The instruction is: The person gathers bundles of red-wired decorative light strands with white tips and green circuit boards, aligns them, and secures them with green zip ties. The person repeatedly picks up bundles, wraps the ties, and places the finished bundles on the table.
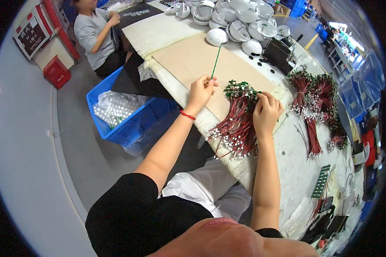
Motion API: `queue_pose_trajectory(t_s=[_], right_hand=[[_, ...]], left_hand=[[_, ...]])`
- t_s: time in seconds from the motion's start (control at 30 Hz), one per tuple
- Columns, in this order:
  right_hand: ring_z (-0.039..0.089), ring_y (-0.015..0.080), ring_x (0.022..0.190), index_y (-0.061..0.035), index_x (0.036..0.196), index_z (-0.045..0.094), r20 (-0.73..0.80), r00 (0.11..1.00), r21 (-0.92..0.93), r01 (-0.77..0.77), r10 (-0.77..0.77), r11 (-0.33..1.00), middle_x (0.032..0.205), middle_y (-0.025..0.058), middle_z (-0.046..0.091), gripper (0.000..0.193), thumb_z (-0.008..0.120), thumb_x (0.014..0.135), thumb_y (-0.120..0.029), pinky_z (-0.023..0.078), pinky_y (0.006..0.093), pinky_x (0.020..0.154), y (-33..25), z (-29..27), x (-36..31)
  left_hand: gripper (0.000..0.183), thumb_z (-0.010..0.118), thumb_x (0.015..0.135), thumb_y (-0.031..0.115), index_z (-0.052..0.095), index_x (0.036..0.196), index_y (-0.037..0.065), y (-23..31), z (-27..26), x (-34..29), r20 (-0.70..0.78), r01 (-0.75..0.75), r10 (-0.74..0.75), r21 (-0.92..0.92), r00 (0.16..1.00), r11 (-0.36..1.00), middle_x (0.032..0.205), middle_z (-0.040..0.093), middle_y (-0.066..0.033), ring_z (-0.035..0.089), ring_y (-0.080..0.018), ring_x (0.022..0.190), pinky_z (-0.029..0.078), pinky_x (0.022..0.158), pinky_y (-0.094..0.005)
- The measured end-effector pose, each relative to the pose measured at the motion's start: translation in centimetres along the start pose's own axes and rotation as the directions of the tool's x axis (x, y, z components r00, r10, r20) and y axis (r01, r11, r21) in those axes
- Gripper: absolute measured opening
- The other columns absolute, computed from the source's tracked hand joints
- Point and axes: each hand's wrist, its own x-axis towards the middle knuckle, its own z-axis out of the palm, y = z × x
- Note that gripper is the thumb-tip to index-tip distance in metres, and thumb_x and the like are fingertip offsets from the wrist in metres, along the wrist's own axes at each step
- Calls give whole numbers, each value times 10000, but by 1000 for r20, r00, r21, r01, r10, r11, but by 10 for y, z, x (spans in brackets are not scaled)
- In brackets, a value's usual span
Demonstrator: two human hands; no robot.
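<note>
My left hand (203, 91) is closed in a pinch on the lower end of a thin green strip (216, 62). The strip's far end reaches up to a white dome-shaped shell (217, 37). My right hand (266, 112) has its fingers curled at the right side of a pile of dark red wires (238, 118). Small green circuit boards (242, 88) sit at the wires' far ends and white connectors at the near ends. My right fingertips touch the boards' edge; whether they grip one I cannot make out. Beneath lies a brown cardboard sheet (180, 55).
More white shells (240, 31) are heaped at the back beside a black box (279, 53). Bundled red wires (301, 85) lie at the right, with a green board panel (321, 182) nearer. A blue bin (109, 88) stands left of the table. Another person (92, 36) sits at the far left.
</note>
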Motion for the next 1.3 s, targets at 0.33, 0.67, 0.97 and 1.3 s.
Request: queue_pose_trajectory(t_s=[0.33,0.67,0.97,1.3], right_hand=[[545,245,959,-86,927,632,-6,1000,17,-9,9,1000,1005,57,603,177,585,765,-35,317,437,968,4,3,-4],[545,240,961,-93,928,628,9,1000,7,-4,4,1000,1006,56,600,170,581,771,-48,317,418,965,1,1,-1],[516,266,1039,-98,1071,600,20,1000,-11,22,-22,1000,1146,103,558,262,587,810,-83,306,418,975,-11,-12,2],[501,331,1105,-46,1145,567,-80,997,75,-6,12,997,1251,182,485,333,594,814,-15,379,416,934,21,-72,-12]], left_hand=[[192,494,925,122,577,1038,-9,0,1,0,-3,23,-22,22,1000,999,850,647,-71,561,-72,620,486,575,-219],[185,499,908,114,583,981,-34,-5,1,3,-48,-34,35,20,998,999,789,665,-93,589,-104,582,480,538,-240],[180,500,908,121,592,961,-24,-3,1,2,-47,-39,41,44,998,998,776,667,-85,602,-113,579,477,527,-247],[163,500,916,101,583,981,-24,4,1,-1,-2,-48,48,30,999,998,805,657,-80,578,-86,593,482,536,-228]])
